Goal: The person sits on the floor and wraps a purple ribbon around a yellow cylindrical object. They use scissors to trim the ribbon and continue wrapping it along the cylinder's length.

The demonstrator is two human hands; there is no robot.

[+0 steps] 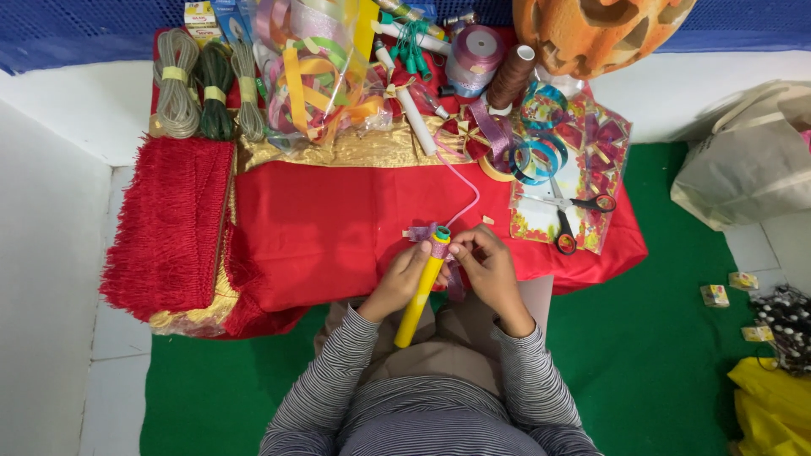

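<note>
Nearest: striped sleeves, both forearms brought in over the lap. Left hand (404, 280) wrapped around a yellow tube (420, 295), held tilted with its lower end over the lap and its green-capped top at the table edge; grip closed on the tube, apparently to steady it. Right hand (488, 268) at the tube's top, fingertips pinched on a lilac ribbon (442, 246) gathered there; hold looks tight, though the exact pinch is partly hidden. Pink cord (467, 192) running from the tube top back toward the supplies, slack, seemingly fed from a spool.

Middle: red cloth (329, 224) covering the work surface, bare in front of the hands. Scissors (568, 215) lying open on a flat floral-printed sheet (591, 160) to the right, within reach of the right hand. Red fringe trim (169, 224) folded at the left edge.

Far: three cord hanks (207, 84) side by side, each banded yellow. Clear bag of mixed ribbons (317, 72) beside them. Brown thread cone (509, 78) upright. Small yellow-and-white boxes (200, 15) at the back left corner, lettering too small to tell. Orange carved pumpkin (596, 29) at the back right.
</note>
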